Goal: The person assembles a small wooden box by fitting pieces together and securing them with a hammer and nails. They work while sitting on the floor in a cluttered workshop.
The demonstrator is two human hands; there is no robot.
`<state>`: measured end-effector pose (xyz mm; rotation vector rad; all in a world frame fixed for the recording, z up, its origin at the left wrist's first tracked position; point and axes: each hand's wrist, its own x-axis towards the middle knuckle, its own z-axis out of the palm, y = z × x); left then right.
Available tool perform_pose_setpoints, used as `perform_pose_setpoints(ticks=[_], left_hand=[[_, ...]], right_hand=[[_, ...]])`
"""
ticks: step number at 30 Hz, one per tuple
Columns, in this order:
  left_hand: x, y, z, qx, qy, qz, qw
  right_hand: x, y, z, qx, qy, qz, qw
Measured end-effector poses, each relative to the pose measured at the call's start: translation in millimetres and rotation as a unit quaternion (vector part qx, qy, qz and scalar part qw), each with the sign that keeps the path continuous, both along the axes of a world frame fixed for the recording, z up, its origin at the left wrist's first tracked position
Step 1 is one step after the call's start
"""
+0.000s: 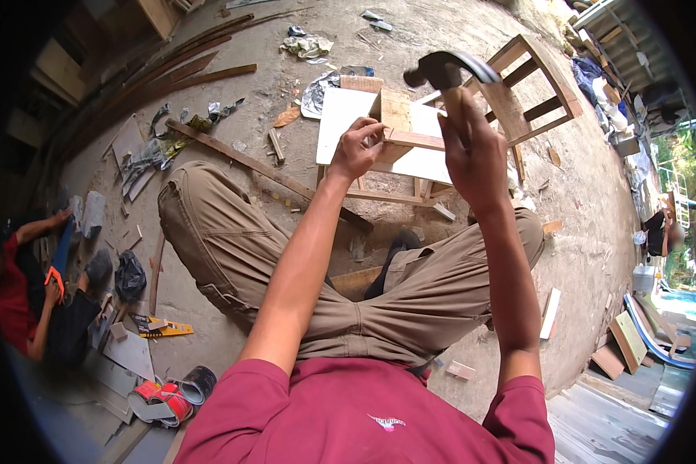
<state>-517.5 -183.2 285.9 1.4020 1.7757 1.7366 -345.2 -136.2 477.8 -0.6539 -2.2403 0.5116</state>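
My right hand (475, 158) grips a claw hammer (446, 71) by its wooden handle, the dark metal head raised above the work. Below and left of it, my left hand (357, 148) pinches its fingers together at the left end of a narrow wooden strip (416, 140). Whatever is between those fingertips is too small to make out. The strip lies against an upright wooden block (395, 109). Both rest over a white board (338, 116) on a low wooden frame (390, 198), between my bent knees.
Beyond the hammer stands a slatted wooden frame (510, 108). A long plank (267, 172) lies left of the board. At far left a co-worker holds an orange-handled saw (55, 272). Red cans (166, 402) sit lower left; a white wood strip (550, 313) lies at right.
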Motion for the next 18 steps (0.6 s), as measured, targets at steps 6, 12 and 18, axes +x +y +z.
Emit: perform_pose_setpoints(ticks=[6,12,18], left_hand=[[1.4,1.6,1.3,0.003,-0.008,-0.020,1.000],[-5.3,3.2,0.9,-0.007,-0.002,-0.006,1.000],[-0.5,5.8,3.3,-0.017,-0.004,-0.021,1.000]], right_hand=[[7.4,-0.6,-37.7,-0.072,-0.180,0.008,0.981],[12.7,-0.2,-32.8,-0.074,-0.089,-0.005,0.993],[8.7,-1.8,-42.2,-0.049,-0.164,0.008,0.985]])
